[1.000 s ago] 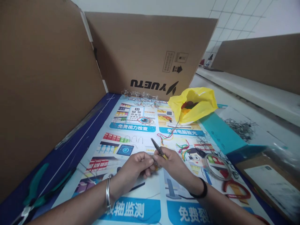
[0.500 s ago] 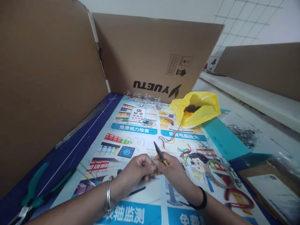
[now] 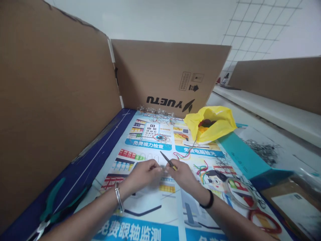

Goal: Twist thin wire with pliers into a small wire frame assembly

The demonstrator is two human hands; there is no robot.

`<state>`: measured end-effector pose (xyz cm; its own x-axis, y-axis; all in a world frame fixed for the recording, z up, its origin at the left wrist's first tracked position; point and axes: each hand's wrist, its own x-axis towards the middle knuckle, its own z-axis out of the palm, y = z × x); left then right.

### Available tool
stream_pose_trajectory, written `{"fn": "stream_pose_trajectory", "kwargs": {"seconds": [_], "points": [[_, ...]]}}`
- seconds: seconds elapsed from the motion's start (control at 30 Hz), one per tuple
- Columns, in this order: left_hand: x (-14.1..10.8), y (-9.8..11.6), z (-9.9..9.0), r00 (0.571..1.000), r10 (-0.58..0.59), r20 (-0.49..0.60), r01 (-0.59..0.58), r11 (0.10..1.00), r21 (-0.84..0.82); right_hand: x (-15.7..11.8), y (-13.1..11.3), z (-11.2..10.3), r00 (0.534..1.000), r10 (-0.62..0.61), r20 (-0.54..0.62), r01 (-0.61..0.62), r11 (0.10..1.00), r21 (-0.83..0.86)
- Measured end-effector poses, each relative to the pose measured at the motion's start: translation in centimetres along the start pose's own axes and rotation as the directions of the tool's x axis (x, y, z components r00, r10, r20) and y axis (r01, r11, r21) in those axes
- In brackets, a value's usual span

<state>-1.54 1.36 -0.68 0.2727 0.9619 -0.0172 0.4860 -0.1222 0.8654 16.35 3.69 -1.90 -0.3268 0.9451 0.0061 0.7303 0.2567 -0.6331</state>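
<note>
Both hands meet over the middle of the printed sheet (image 3: 147,197). My right hand (image 3: 184,174) is closed around a small tool with a dark pointed tip and a yellow part (image 3: 169,161), its tip pointing up and to the left. My left hand (image 3: 145,174), wearing a silver bangle, has its fingers pinched together close to the right fingertips. What lies between the fingertips is too small and blurred to name. Red, green and yellow threads (image 3: 202,168) lie on the sheet beyond my right hand.
Cardboard panels (image 3: 160,73) stand at the left and back. A yellow bag (image 3: 220,129) is behind my right hand. Green-handled pliers (image 3: 54,201) lie at the left; a clear ring-shaped roll (image 3: 240,192) and red coil (image 3: 265,222) lie right.
The view has tilted up a little, so the surroundings sit lower. My left fingers have risen slightly relative to my wrist, and the hands remain close together.
</note>
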Motion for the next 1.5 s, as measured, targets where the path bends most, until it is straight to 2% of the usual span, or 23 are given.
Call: {"fn": "stream_pose_trajectory", "kwargs": {"seconds": [0.07, 0.13, 0.2, 0.3, 0.4, 0.57, 0.8, 0.93, 1.03, 1.2, 1.5], "points": [[0.4, -0.1, -1.9, 0.992, 0.057, -0.113, -0.031, 0.976, 0.216, 0.9, -0.2, 0.3, 1.000, -0.004, 0.017, 0.005, 0.997, -0.071], [0.7, -0.4, -3.9, 0.966, 0.110, -0.233, -0.025, 0.940, 0.342, 1.6, -0.5, 0.7, 1.000, -0.002, 0.024, 0.005, 0.991, -0.135], [1.0, -0.9, -6.0, 0.938, 0.107, -0.331, 0.029, 0.924, 0.381, 2.1, -0.8, 1.0, 1.000, 0.001, 0.025, 0.004, 0.978, -0.210], [1.6, -2.2, -8.6, 0.899, 0.043, -0.437, 0.123, 0.931, 0.344, 2.5, -1.3, 1.4, 1.000, 0.003, 0.028, 0.006, 0.953, -0.304], [2.2, -3.7, -10.1, 0.893, 0.018, -0.450, 0.149, 0.931, 0.332, 2.6, -1.5, 1.6, 0.999, 0.005, 0.031, 0.006, 0.933, -0.361], [2.7, -5.6, -11.1, 0.891, -0.005, -0.454, 0.163, 0.937, 0.309, 2.2, -1.6, 0.4, 0.998, -0.014, 0.053, 0.034, 0.924, -0.382], [2.4, -5.0, -12.1, 0.916, -0.006, -0.401, 0.139, 0.943, 0.303, 1.4, -1.4, -1.9, 0.994, -0.043, 0.099, 0.083, 0.892, -0.444], [1.8, -4.0, -12.4, 0.943, -0.001, -0.333, 0.125, 0.928, 0.352, 1.2, -1.0, -2.3, 0.992, -0.045, 0.121, 0.100, 0.858, -0.504], [1.5, -3.4, -12.2, 0.973, 0.019, -0.230, 0.085, 0.896, 0.437, 1.2, -0.9, -2.2, 0.991, -0.047, 0.124, 0.108, 0.832, -0.544], [1.3, -2.4, -10.7, 0.997, -0.068, -0.046, 0.082, 0.806, 0.587, 1.4, -1.5, -2.0, 0.988, -0.082, 0.129, 0.142, 0.802, -0.580], [1.7, -3.3, -5.7, 0.990, -0.078, -0.114, 0.136, 0.710, 0.691, 3.4, -2.7, -1.4, 0.981, -0.134, 0.142, 0.194, 0.766, -0.613]]}}
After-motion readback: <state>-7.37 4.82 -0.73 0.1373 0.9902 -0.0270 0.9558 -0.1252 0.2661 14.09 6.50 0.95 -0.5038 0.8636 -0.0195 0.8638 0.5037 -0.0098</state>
